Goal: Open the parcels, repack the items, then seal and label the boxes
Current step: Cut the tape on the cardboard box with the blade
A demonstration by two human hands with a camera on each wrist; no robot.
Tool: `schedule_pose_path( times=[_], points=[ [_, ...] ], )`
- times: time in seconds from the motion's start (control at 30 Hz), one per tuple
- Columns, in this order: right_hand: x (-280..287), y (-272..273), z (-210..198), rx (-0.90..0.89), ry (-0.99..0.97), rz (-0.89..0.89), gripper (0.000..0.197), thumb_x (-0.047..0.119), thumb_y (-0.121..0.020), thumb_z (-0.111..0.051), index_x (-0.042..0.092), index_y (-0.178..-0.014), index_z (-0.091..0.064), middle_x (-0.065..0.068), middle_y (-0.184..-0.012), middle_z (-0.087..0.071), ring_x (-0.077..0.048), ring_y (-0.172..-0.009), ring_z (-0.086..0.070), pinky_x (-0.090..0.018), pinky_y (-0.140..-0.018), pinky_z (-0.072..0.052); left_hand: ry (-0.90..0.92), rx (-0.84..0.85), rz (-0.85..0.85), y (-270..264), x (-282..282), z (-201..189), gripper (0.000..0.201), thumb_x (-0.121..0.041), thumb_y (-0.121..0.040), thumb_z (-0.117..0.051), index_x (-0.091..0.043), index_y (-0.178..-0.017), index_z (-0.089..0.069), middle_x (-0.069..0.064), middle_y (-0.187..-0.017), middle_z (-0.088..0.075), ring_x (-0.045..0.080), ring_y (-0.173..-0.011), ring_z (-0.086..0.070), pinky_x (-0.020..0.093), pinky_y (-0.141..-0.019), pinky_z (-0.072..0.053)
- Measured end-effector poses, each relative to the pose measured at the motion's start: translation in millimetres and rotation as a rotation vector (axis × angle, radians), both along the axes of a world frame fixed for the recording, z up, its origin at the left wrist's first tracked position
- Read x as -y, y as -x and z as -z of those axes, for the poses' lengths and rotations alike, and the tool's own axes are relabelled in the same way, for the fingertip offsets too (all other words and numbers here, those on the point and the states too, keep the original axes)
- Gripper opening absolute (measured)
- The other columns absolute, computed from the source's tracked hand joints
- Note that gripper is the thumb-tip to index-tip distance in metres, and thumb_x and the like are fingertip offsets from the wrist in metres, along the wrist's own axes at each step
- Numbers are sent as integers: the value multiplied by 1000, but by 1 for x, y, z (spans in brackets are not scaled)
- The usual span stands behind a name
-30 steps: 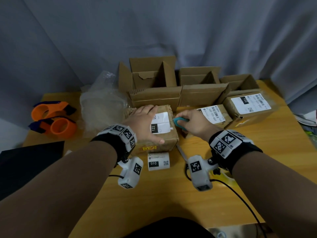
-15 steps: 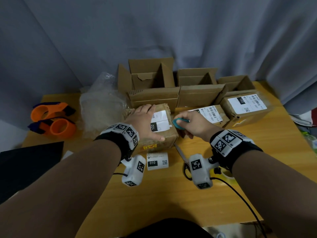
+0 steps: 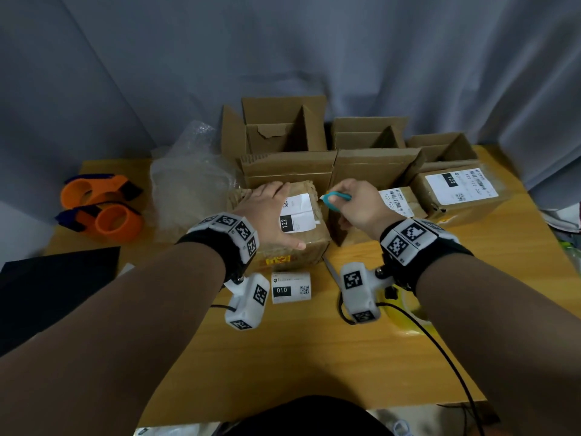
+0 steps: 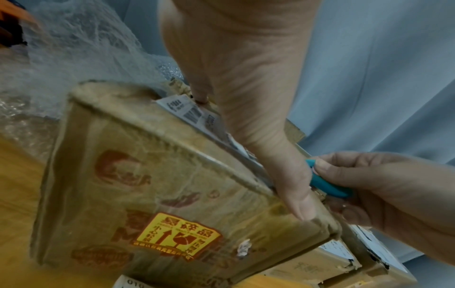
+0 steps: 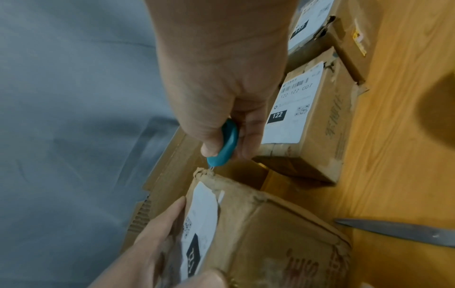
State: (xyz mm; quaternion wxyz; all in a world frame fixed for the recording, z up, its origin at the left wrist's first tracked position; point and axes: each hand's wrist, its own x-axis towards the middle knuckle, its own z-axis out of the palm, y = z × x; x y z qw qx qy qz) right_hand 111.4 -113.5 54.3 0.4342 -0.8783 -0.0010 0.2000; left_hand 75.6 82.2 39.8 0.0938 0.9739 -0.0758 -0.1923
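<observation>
opening step: flat left hand [image 3: 270, 212] steadies the worn brown taped cardboard parcel [image 3: 301, 247], right hand [image 3: 355, 209] pinches a small teal cutter [image 5: 225, 145] at its one o'clock corner, next a steady slit.

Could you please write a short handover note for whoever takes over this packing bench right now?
Left hand: flat on top of the taped parcel labelled 122, steadying it.
Right hand: grips the teal cutter, tip at the parcel's far top corner.
Two more sealed parcels sit to the right; three open empty boxes stand behind; label roll, scissors and orange tape dispensers lie on the table.
Done: none of the parcels looks open.
Left: cut open, repack, seal, label.
</observation>
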Motion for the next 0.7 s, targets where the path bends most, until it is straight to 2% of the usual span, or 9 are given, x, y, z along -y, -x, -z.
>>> schedule_pose_path(
  times=[0.07, 0.13, 0.2, 0.43, 0.6, 0.7],
  points=[
    [-8, -4, 1, 6, 22, -8, 7, 20, -96, -55, 21, -102, -58, -8, -105, -58, -23, -83, -63, -18, -45, -48, -6, -6, 0, -1, 0, -1, 128, -75, -58, -68, -16, -152, -1, 2, -159, -5, 25, -145, -7, 45, -119, -11],
    [-11, -7, 2, 12, 49, -18, 6, 21, -96, -55, 22, -101, -58, -6, -104, -57, -22, -88, -62, -20, -50, -49, -11, -10, 1, -2, 1, -2, 128, -74, -59, -68, -16, -152, -2, 2, -159, -5, 25, -145, -8, 45, -119, -12],
    [-11, -9, 0, 24, 84, -29, 8, 22, -96, -55, 22, -103, -58, -5, -103, -57, -20, -83, -62, -22, -53, -48, -8, -12, 1, -3, 1, -2, 128, -74, -59, -68, -16, -152, -2, 2, -159, -5, 25, -145, -8, 45, -118, -12],
    [-5, -8, -3, 2, 116, -101, 14, 23, -96, -55, 19, -108, -61, -5, -94, -60, -14, -62, -58, -18, -47, -41, 2, 5, -1, -1, 2, -2, 128, -73, -59, -69, -17, -151, -2, 0, -158, -6, 23, -145, -8, 43, -119, -11],
    [3, 2, -5, -35, 73, -105, 17, 21, -96, -56, 13, -110, -62, -5, -80, -60, -14, -57, -56, -22, -50, -48, 10, -2, -2, -2, 1, -2, 128, -73, -58, -69, -18, -151, -2, 0, -158, -7, 23, -145, -9, 44, -119, -12],
    [6, 5, -6, -51, 84, -117, 19, 20, -95, -57, 13, -112, -62, -4, -81, -59, -14, -57, -56, -22, -50, -48, 12, 0, -2, -2, 2, -1, 127, -73, -58, -69, -18, -151, -3, 0, -158, -7, 24, -145, -9, 44, -118, -13]
  ],
)
